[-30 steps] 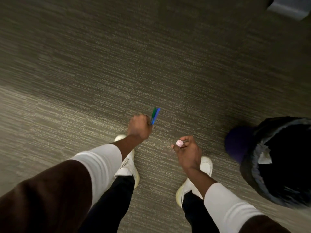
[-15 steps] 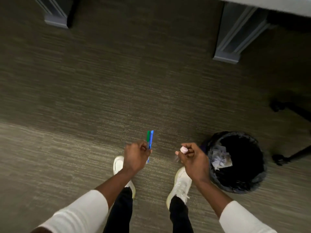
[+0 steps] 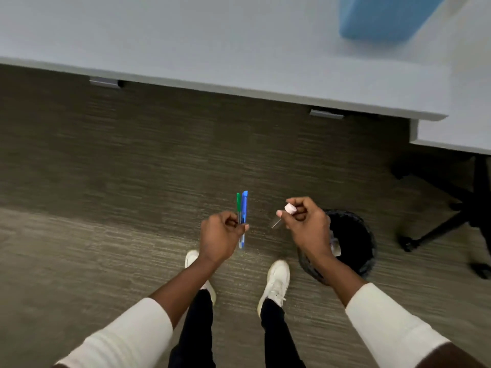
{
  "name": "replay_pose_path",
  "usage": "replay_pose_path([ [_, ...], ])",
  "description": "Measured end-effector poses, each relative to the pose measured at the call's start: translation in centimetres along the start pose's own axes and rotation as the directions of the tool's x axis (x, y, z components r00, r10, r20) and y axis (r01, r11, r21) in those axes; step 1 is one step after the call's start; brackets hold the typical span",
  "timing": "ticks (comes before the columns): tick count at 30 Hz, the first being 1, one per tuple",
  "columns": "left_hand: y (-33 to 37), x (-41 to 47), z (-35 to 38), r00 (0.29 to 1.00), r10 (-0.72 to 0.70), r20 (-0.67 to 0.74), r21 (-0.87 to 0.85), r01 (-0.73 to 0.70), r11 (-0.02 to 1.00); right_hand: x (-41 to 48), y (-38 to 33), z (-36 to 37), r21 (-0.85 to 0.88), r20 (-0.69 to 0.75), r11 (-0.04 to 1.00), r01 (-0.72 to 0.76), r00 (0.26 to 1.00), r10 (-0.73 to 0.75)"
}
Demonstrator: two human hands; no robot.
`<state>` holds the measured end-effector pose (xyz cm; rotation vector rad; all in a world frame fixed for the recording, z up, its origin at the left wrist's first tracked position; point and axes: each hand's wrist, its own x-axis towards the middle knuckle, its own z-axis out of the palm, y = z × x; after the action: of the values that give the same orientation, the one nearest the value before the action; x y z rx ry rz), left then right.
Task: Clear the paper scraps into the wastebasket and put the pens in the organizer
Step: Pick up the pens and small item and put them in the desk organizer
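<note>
My left hand (image 3: 221,236) is closed around two pens, a green pen (image 3: 238,207) and a blue pen (image 3: 244,208), both pointing away from me over the carpet. My right hand (image 3: 305,224) grips a clear pen with a pale pink cap (image 3: 289,209); its thin tip sticks out to the left. Just right of that hand stands the black wastebasket (image 3: 368,251) on the floor, with a crumpled white paper scrap (image 3: 335,247) showing inside, partly hidden by my wrist.
A white desk (image 3: 212,49) spans the top of the view, with a blue box (image 3: 382,17) on it at the right. A second desk surface (image 3: 457,134) and a black chair base (image 3: 438,232) stand at the right. My white shoes are on the carpet.
The view has tilted up, bringing the desk and blue box into sight. Both hands have kept their pens and risen slightly; the wastebasket now sits behind my right wrist.
</note>
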<state>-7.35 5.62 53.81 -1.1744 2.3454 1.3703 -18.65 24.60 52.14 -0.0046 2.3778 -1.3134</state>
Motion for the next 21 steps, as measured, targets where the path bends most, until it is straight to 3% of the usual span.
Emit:
replay_pose_path([
  [11,13.3,-4.1,-4.6,0.981,0.138,-0.134,-0.022,-0.142,0.990,-2.1,-11.1,-8.8,0.033,0.012,0.992,0.120,0.993,-0.121],
  [21,20.0,-7.0,-7.4,0.973,0.194,-0.128,-0.115,-0.208,0.971,-3.9,-16.2,-13.6,0.071,-0.079,0.994,0.085,0.994,-0.079],
])
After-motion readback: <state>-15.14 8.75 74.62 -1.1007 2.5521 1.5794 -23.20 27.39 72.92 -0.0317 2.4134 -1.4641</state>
